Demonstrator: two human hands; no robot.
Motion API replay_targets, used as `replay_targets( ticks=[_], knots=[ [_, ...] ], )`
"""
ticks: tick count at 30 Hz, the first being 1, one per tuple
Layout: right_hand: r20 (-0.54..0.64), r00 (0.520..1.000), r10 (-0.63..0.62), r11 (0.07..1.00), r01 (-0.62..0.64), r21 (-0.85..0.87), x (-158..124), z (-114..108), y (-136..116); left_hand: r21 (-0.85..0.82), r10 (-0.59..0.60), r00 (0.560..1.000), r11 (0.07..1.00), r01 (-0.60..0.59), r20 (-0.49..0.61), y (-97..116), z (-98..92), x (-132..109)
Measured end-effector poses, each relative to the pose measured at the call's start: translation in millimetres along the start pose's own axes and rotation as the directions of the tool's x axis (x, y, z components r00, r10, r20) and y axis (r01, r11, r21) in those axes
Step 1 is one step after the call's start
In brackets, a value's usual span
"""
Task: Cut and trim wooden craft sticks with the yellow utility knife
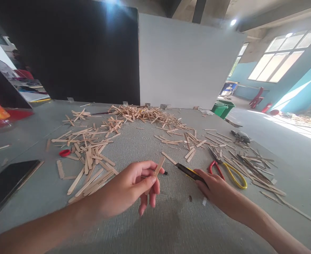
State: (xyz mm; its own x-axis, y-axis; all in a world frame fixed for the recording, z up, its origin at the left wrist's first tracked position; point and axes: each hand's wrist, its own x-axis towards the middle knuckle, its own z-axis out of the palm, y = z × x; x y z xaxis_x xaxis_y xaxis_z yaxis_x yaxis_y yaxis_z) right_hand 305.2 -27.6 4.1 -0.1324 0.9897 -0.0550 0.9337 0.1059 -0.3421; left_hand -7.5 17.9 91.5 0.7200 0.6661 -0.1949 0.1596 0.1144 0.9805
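Observation:
Between the thumb and fingers of my left hand (136, 187) is a wooden craft stick (160, 165), tilted up to the right, its lower part hidden by the fingers. My right hand (213, 183) is wrapped round a black and yellow utility knife (189, 173), which points left toward the stick. Just beyond the knife's tip a loose craft stick (168, 157) lies on the table. Scissors (220, 162) with red and yellow handles rest right beside my right hand. Left of my left hand spreads a heap of craft sticks (89, 158).
More sticks are piled at the back (142, 113) before a black panel (91, 53) and a white panel (187, 60). A phone (12, 183) and a red ring (64, 152) lie at left. Thin strips (258, 169) are scattered at right. A green bin (222, 108) stands beyond the table.

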Motion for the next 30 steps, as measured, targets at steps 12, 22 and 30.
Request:
replay_targets(
  ticks=[12,22,30],
  knots=[
    [-0.077,0.996,-0.047,0.994,0.039,-0.104,-2,6,7,-0.118,-0.090,0.996,0.989,0.089,-0.002,6,0.4,-6],
    [-0.060,0.995,-0.079,0.991,0.072,-0.114,1,9,7,-0.116,-0.060,0.997,0.992,0.053,-0.051,3,2.5,-5],
    [-0.075,0.992,-0.098,0.994,0.093,-0.064,1,14,9,-0.166,-0.030,0.998,0.986,0.021,-0.052,2,0.2,-5]
  ],
)
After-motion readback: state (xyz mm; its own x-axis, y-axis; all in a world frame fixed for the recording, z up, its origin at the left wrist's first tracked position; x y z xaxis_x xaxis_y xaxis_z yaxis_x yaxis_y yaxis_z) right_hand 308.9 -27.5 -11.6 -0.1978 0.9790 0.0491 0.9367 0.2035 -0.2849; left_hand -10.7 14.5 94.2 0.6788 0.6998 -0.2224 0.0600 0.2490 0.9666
